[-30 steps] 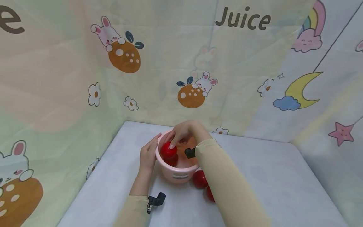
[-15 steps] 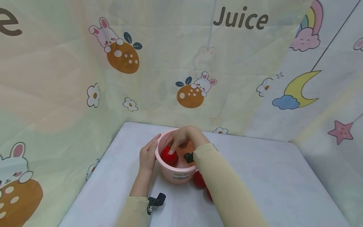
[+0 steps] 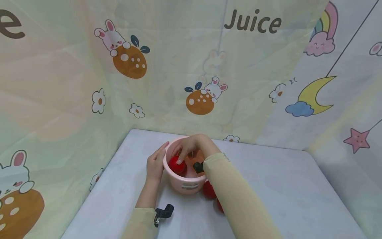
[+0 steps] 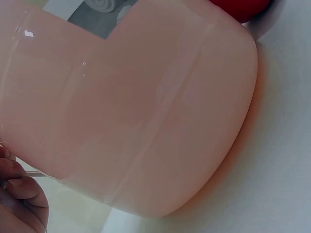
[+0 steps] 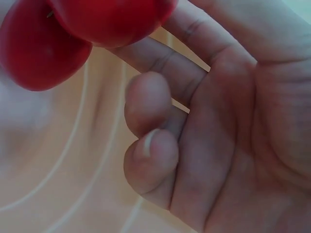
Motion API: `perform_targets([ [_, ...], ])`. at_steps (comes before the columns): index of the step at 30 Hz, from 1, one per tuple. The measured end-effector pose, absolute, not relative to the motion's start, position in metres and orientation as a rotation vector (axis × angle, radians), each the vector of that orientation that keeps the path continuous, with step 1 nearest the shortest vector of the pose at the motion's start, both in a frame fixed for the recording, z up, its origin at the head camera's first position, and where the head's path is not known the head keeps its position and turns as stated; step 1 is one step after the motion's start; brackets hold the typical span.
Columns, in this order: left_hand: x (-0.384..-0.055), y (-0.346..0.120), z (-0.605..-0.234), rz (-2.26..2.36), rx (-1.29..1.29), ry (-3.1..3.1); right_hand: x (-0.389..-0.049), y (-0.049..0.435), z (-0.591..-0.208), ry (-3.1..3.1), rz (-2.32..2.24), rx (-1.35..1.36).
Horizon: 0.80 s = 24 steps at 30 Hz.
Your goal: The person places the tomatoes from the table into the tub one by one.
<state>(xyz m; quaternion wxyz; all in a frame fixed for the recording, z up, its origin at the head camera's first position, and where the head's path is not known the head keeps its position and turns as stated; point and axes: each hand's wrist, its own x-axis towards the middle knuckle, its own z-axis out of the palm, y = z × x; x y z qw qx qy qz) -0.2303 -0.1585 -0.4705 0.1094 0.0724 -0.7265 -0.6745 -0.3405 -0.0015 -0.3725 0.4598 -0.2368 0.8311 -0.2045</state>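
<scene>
Pinching a glossy red round fruit (image 3: 174,165) with the right hand (image 3: 189,145) inside a pale pink plastic bowl (image 3: 178,183), against a second round red fruit (image 5: 39,53); at the rim with the left hand (image 3: 155,167), impossible to tell if gripping. Apt to slip if pinched too lightly.

Our left sleeve (image 3: 140,223) and right sleeve (image 3: 238,194) are both a pale, plain yellow, softly creased. Near its cuff (image 3: 213,160), the right one bears small dark print (image 3: 226,157), too tiny to read. On the left we wear a black, elbow-shaped camera (image 3: 165,211) with a silvery clip (image 3: 157,220); on the right, a stubby black piece (image 3: 198,167). Our left grip (image 3: 155,166) and right grip (image 3: 188,146) are bare.
</scene>
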Motion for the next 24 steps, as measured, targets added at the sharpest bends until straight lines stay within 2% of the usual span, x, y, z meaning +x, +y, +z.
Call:
perform_targets([
  [24,-0.2302,-0.1591,-0.4703,-1.985,0.206,-2.13,-0.3382,0.001,-0.3762,2.069,-0.574,-0.555],
])
